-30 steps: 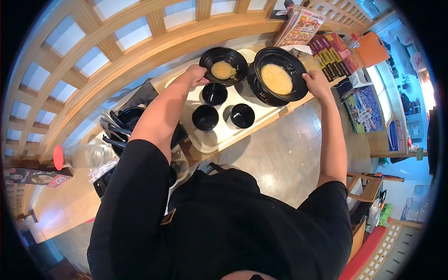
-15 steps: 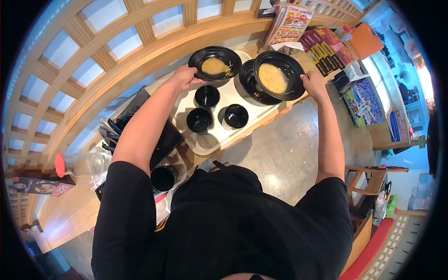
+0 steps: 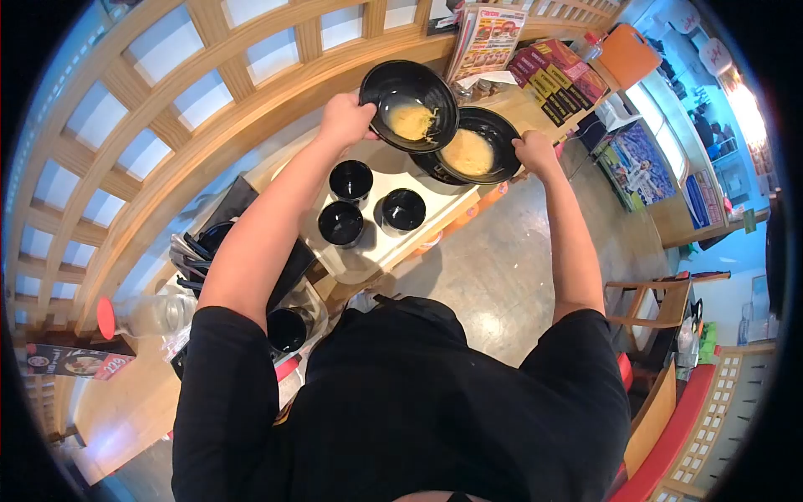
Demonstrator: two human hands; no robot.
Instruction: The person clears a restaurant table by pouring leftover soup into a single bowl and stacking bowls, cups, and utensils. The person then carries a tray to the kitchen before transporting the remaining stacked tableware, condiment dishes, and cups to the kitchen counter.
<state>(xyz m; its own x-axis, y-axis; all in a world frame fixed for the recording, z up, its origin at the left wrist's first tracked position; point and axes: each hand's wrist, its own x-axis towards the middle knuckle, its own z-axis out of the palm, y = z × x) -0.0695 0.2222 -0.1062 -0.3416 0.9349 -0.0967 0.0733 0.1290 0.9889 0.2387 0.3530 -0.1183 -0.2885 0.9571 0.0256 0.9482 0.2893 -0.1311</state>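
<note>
My left hand (image 3: 348, 120) is closed on the rim of a black bowl (image 3: 427, 79), which is tilted and holds yellowish broth with scraps. My right hand (image 3: 534, 152) grips the rim of a second black bowl (image 3: 499, 130) containing cloudy yellow liquid. The left bowl overlaps the edge of the right one from above; whether they touch I cannot tell. Beneath them a further black bowl (image 3: 428, 168) is partly hidden. Three black cups, one at the back (image 3: 350, 179), one at left (image 3: 340, 223) and one at right (image 3: 403, 209), stand on a cream tray (image 3: 441, 201).
Menus (image 3: 489, 42) and a purple-and-yellow box (image 3: 556, 82) stand beyond the bowls. Left of my body are a black container with utensils (image 3: 196, 253), another black cup (image 3: 287, 330) and a clear red-lidded bottle (image 3: 155, 315). A wooden lattice (image 3: 242, 71) borders the counter.
My left hand has lifted its bowl and brought it right, tilting it over the edge of the other bowl. The right-hand bowl has shifted slightly left and lower.
</note>
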